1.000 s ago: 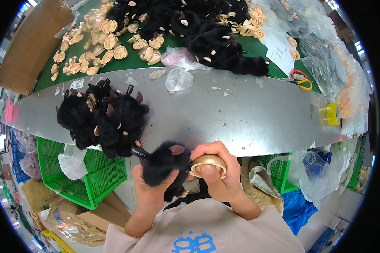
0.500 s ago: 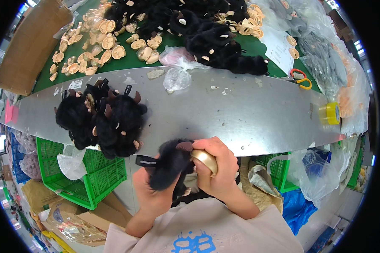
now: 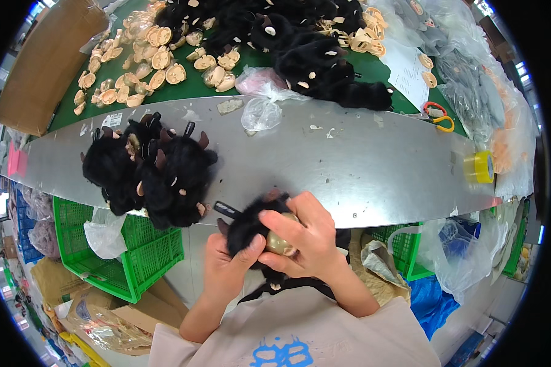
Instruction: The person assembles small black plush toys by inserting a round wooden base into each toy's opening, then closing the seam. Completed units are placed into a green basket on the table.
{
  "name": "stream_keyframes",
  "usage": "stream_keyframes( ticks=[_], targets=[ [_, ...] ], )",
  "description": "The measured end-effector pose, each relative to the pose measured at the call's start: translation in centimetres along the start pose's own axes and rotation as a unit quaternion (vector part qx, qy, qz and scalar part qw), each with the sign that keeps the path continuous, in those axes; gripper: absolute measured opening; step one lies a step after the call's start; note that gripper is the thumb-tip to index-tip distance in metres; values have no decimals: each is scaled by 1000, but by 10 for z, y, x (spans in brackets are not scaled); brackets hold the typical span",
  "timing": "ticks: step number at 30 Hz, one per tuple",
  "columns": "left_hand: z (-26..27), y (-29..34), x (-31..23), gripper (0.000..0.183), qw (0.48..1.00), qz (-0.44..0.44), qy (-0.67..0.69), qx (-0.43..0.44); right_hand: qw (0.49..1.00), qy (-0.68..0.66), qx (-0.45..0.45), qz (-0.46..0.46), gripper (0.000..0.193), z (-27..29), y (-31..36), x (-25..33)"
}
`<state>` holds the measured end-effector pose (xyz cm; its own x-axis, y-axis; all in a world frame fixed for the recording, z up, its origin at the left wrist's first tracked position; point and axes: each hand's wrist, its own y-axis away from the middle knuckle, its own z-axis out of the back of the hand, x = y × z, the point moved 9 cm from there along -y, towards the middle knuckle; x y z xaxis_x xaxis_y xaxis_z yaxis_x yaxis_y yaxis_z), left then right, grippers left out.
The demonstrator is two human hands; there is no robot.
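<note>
A black furry plush toy [image 3: 243, 227] with small brown horns and a black loop tag is held above the table's near edge, in front of my body. My left hand [image 3: 225, 269] is closed around its near left side, thumb pressed toward the middle. A shiny gold rounded shell [image 3: 279, 244] lies against the toy, gripped by the curled fingers of my right hand [image 3: 315, 238]. Those fingers cover part of the shell, and how it meets the toy is hidden. Left of my hands, several similar black plush toys [image 3: 180, 165] are bunched on the metal table [image 3: 349, 159].
Cream and gold shell pieces [image 3: 159, 58] and more black plush [image 3: 312, 61] cover the green surface at the back. Scissors [image 3: 441, 117] and yellow tape [image 3: 483, 167] lie at right. A clear bag [image 3: 262, 114] sits mid-table. Green crates [image 3: 128, 263] stand below the near edge.
The plush toy has turned, and the gold shell has moved left from beside it to against it. My right fingers now reach over the shell, and my left thumb presses on the toy.
</note>
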<state>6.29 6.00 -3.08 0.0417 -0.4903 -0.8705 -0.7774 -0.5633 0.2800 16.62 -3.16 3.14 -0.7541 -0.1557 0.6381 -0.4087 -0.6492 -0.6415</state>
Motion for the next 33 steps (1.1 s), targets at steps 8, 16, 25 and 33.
stream_keyframes(
  ticks=[8, 16, 25, 33],
  targets=[
    [-15, -1, -5, 27, 1000, -1, 4, 21, 985, -129, -78, -86, 38, 15, 5, -17],
    [-29, -5, 17, 37, 970, 48, 215, 102, 948, -240, -116, -176, 30, 0, 11, -40],
    [-24, -5, 28, 28, 969, 73, 187, 147, 954, -217, -125, -168, 28, -5, 9, -51],
    [-11, -9, 0, 27, 999, 12, -37, 18, 971, -180, -87, -132, 36, -2, 14, -41]
  ],
)
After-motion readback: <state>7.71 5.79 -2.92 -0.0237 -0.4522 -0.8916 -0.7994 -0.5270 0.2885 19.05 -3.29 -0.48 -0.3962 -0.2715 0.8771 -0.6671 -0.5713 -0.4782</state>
